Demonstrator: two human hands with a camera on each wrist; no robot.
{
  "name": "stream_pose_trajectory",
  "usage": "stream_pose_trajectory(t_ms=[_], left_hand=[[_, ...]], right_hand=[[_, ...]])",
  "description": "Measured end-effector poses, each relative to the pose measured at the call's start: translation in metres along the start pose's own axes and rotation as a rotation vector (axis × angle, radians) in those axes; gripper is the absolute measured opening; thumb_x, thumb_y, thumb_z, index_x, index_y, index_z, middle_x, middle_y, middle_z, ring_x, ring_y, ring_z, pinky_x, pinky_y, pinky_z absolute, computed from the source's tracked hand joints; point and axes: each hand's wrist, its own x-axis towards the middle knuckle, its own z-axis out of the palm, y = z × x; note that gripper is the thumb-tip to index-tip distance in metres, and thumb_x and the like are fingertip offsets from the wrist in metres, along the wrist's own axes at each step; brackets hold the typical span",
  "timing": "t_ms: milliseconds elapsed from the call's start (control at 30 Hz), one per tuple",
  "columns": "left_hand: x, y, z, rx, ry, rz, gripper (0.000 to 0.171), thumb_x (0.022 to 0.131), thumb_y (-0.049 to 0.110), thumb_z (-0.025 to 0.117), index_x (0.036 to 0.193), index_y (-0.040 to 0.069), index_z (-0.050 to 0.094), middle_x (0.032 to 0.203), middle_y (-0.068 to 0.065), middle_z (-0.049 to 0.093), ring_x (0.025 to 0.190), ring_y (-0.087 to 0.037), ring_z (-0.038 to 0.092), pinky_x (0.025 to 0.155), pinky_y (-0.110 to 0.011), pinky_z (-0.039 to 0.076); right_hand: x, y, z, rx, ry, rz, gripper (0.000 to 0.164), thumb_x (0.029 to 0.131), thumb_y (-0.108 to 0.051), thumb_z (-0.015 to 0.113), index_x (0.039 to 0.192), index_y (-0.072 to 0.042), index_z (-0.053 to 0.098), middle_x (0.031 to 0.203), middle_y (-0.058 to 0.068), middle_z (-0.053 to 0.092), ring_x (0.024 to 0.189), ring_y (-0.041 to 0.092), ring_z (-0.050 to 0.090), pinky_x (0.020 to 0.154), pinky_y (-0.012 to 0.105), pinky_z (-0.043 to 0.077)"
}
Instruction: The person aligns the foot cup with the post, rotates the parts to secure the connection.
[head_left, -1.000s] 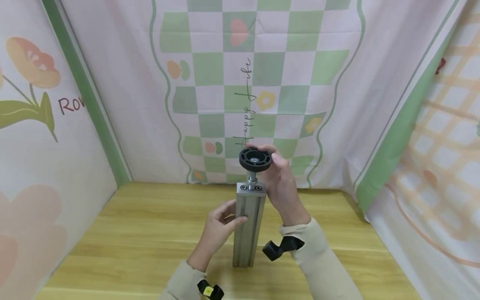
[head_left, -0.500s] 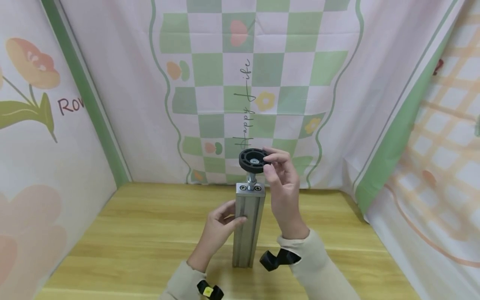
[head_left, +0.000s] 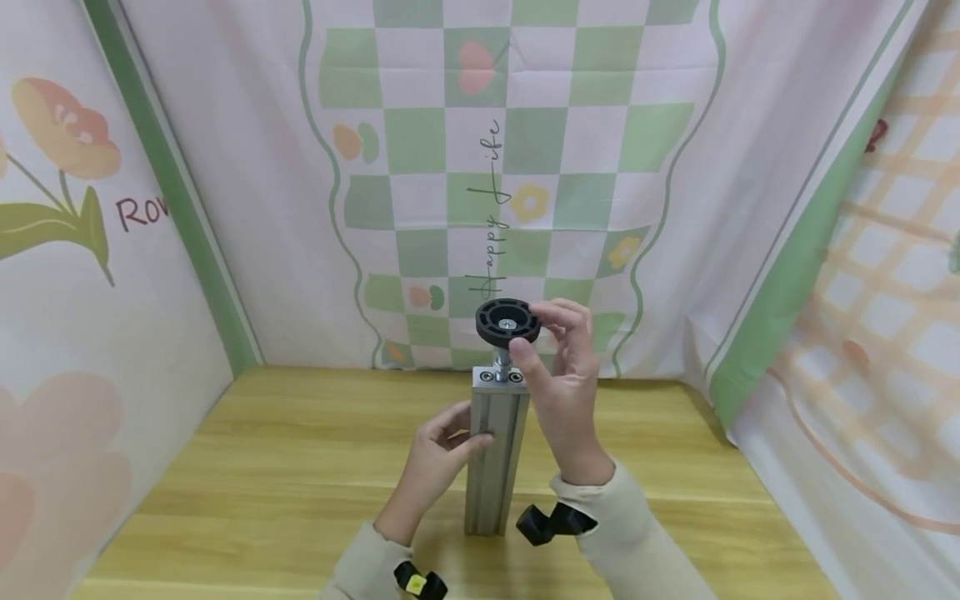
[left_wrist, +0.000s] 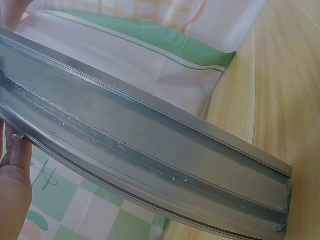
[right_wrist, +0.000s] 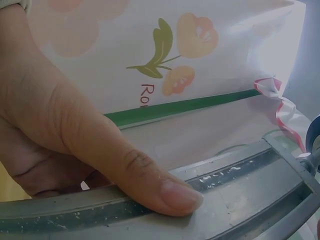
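Observation:
A silver aluminium profile [head_left: 491, 467] stands upright on the table, its slots running lengthwise. On its top end a black round levelling foot [head_left: 491, 332] sits face up on a threaded metal stem [head_left: 502, 357]. My left hand [head_left: 437, 454] grips the profile around its middle, thumb across the near side; the right wrist view shows this thumb [right_wrist: 165, 192] lying flat over the slot. My right hand [head_left: 566, 387] pinches the foot's right rim between thumb and fingers. In the left wrist view, left-hand fingers [left_wrist: 17, 160] show beside the profile's edge.
The wood-grain table [head_left: 300, 467] carries the profile near its middle. A checked green and white curtain [head_left: 480, 167] hangs behind, with printed cloth on the left and right sides. Black camera mounts [head_left: 553, 523] sit on both wrists.
My right hand has swung toward me around the foot; its thumb has shifted from the right rim to the near rim. The left hand and profile stay in place.

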Motion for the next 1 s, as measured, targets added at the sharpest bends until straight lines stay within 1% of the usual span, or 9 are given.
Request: stream_pose_trajectory(t_ms=[67,133,200,300,367,433,567,733,1000], left_hand=[[0.000,-0.001,0.000,0.000,0.000,-0.005,0.044,0.090,0.007,0.076,0.131,0.004,0.064,0.113,-0.013,0.069,0.100,-0.019,0.066,0.086,-0.034,0.058],[0.000,-0.001,0.000,0.001,0.001,-0.009,0.044,0.090,0.008,0.077,0.131,0.004,0.064,0.112,-0.013,0.069,0.100,-0.020,0.065,0.086,-0.034,0.058],[0.000,-0.001,0.000,0.004,0.002,-0.013,0.044,0.090,0.007,0.077,0.132,0.005,0.064,0.112,-0.012,0.069,0.100,-0.020,0.065,0.086,-0.034,0.058],[0.000,-0.002,-0.001,0.006,0.005,-0.018,0.044,0.089,0.007,0.077,0.131,0.005,0.064,0.112,-0.012,0.069,0.100,-0.020,0.065,0.086,-0.034,0.058],[0.001,-0.002,-0.001,0.007,0.006,-0.017,0.044,0.089,0.007,0.077,0.131,0.004,0.064,0.112,-0.012,0.069,0.100,-0.020,0.065,0.086,-0.034,0.058],[0.001,-0.002,-0.001,0.007,0.007,-0.017,0.044,0.089,0.007,0.077,0.131,0.004,0.064,0.111,-0.013,0.069,0.099,-0.020,0.065,0.086,-0.033,0.058],[0.001,-0.002,-0.001,0.005,0.007,-0.012,0.043,0.089,0.006,0.077,0.130,0.004,0.065,0.110,-0.012,0.069,0.098,-0.019,0.065,0.085,-0.033,0.058],[0.001,-0.001,-0.001,0.002,0.002,-0.006,0.042,0.089,0.006,0.077,0.129,0.004,0.065,0.111,-0.012,0.069,0.099,-0.019,0.065,0.085,-0.033,0.058],[0.001,-0.002,-0.001,-0.003,0.001,-0.012,0.043,0.089,0.007,0.077,0.130,0.004,0.065,0.111,-0.012,0.069,0.099,-0.019,0.066,0.086,-0.034,0.058]], right_hand=[[0.003,0.001,-0.002,0.016,-0.045,0.033,0.037,0.102,-0.019,0.050,0.130,0.005,0.054,0.127,0.013,0.052,0.116,0.029,0.049,0.104,0.041,0.036],[0.008,0.002,-0.004,0.068,-0.110,0.073,0.043,0.104,-0.024,0.038,0.137,0.001,0.051,0.134,0.013,0.053,0.124,0.030,0.046,0.110,0.043,0.031],[0.013,0.004,-0.005,0.166,-0.186,0.135,0.046,0.108,-0.029,0.029,0.141,-0.006,0.050,0.138,0.012,0.054,0.131,0.032,0.043,0.115,0.045,0.024],[0.020,0.008,-0.008,0.307,-0.290,0.226,0.049,0.109,-0.031,0.022,0.141,-0.010,0.052,0.144,0.015,0.051,0.138,0.034,0.037,0.119,0.048,0.018],[0.023,0.010,-0.009,0.373,-0.335,0.289,0.049,0.109,-0.030,0.020,0.140,-0.013,0.055,0.144,0.016,0.052,0.139,0.034,0.037,0.119,0.049,0.018],[0.025,0.013,-0.011,0.426,-0.364,0.330,0.050,0.109,-0.028,0.019,0.136,-0.013,0.058,0.142,0.016,0.054,0.140,0.035,0.036,0.119,0.050,0.017],[0.028,0.017,-0.012,0.491,-0.383,0.368,0.047,0.107,-0.024,0.021,0.129,-0.014,0.061,0.139,0.014,0.058,0.141,0.036,0.036,0.119,0.052,0.016],[0.028,0.021,-0.011,0.500,-0.390,0.359,0.043,0.107,-0.028,0.025,0.127,-0.016,0.062,0.137,0.010,0.059,0.140,0.035,0.037,0.118,0.051,0.018],[0.023,0.021,-0.010,0.521,-0.344,0.364,0.042,0.109,-0.035,0.027,0.127,-0.020,0.061,0.137,0.008,0.060,0.141,0.035,0.035,0.118,0.053,0.016]])
